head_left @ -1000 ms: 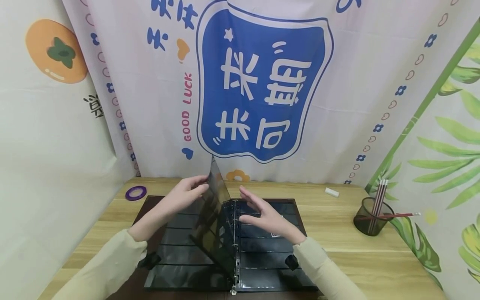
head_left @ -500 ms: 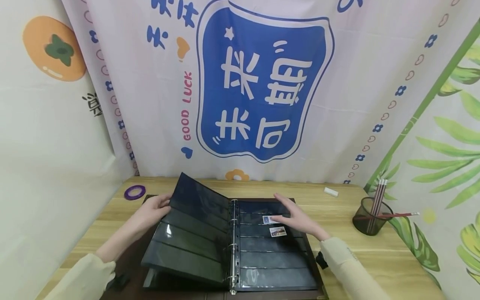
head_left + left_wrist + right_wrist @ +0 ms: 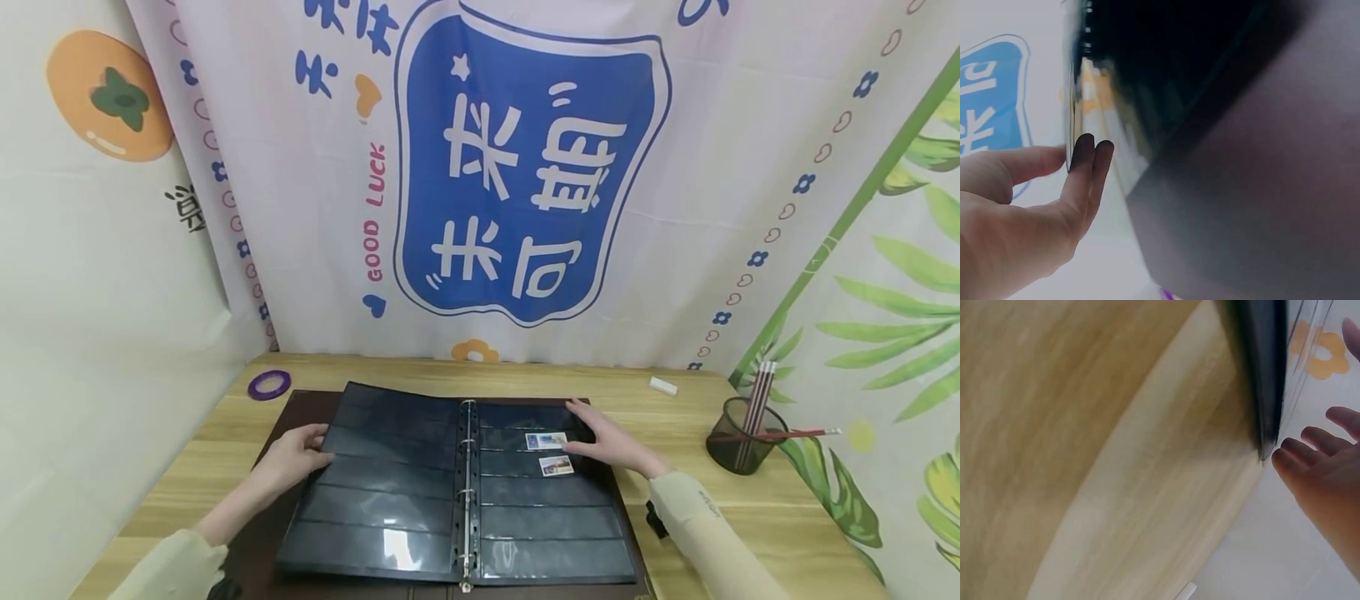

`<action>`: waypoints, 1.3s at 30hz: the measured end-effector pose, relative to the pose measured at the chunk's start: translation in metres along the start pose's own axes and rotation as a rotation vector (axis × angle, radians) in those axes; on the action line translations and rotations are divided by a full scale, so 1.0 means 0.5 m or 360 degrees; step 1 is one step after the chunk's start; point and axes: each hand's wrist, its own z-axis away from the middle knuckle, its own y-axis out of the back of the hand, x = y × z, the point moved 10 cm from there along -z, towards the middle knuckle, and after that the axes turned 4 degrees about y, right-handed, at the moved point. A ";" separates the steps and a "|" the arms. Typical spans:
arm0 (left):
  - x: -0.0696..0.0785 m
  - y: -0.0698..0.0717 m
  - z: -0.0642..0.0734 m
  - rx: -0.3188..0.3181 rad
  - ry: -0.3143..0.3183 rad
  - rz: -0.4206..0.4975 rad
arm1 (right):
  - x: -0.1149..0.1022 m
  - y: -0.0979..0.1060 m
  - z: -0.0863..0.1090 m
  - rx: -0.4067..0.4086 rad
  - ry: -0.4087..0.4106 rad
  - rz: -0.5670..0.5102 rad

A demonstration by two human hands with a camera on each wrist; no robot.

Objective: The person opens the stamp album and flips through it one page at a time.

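A stamp album with a dark brown cover (image 3: 258, 533) lies spread on the table, its metal rings (image 3: 467, 492) running down the middle. My left hand (image 3: 292, 458) pinches the outer edge of the black left pocket page (image 3: 375, 492); in the left wrist view the thumb is on one side of the page edge (image 3: 1071, 125), the fingers on the other. Two small stamps show on the right pocket page (image 3: 551, 521), an upper blue-and-white stamp (image 3: 545, 441) and a lower stamp (image 3: 556, 466). Over that page's right edge, my right hand (image 3: 611, 442) has loosely extended fingers, thumb beside the upper stamp.
A purple tape roll (image 3: 269, 385) lies at the back left. At the back right sits a white eraser (image 3: 663, 386). Further right stands a black mesh pen cup (image 3: 742, 442) holding several pencils. A printed cloth (image 3: 525, 167) hangs behind the table.
The left page has swung from upright over to the left and down, my left hand moving with it. My right hand has shifted right, uncovering the two stamps.
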 end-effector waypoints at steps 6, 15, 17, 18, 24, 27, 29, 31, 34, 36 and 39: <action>-0.021 -0.019 -0.006 0.0066 -0.0004 -0.0144 | 0.011 0.002 0.001 -0.0028 -0.0017 0.0039; -0.021 -0.039 -0.007 0.0195 -0.0095 -0.0394 | 0.023 0.004 0.000 -0.0061 -0.0033 0.0144; -0.021 -0.042 -0.007 0.0223 -0.0117 -0.0453 | 0.027 0.003 0.000 -0.0068 -0.0043 0.0157; -0.021 -0.043 -0.006 0.0238 -0.0130 -0.0480 | 0.028 0.002 0.000 -0.0069 -0.0048 0.0159; 0.000 -0.069 0.002 0.0272 -0.0380 -0.0602 | 0.029 0.002 -0.002 -0.0061 -0.0011 0.0176; 0.010 -0.087 0.012 0.0259 -0.0513 -0.0639 | 0.028 0.000 -0.004 -0.0072 0.0016 0.0195; 0.013 -0.098 0.018 0.0247 -0.0563 -0.0691 | 0.029 -0.003 -0.003 -0.0089 0.0013 0.0192; 0.013 -0.108 0.022 0.0230 -0.0592 -0.0747 | 0.031 -0.005 -0.003 -0.0104 0.0000 0.0182; 0.010 -0.117 0.025 0.0228 -0.0618 -0.0850 | 0.035 -0.007 -0.002 -0.0110 -0.0004 0.0175; 0.010 -0.120 0.027 0.0238 -0.0627 -0.0900 | 0.037 -0.007 -0.002 -0.0106 -0.0002 0.0171; 0.012 -0.121 0.029 0.0264 -0.0651 -0.0960 | 0.039 -0.005 -0.001 -0.0093 0.0007 0.0165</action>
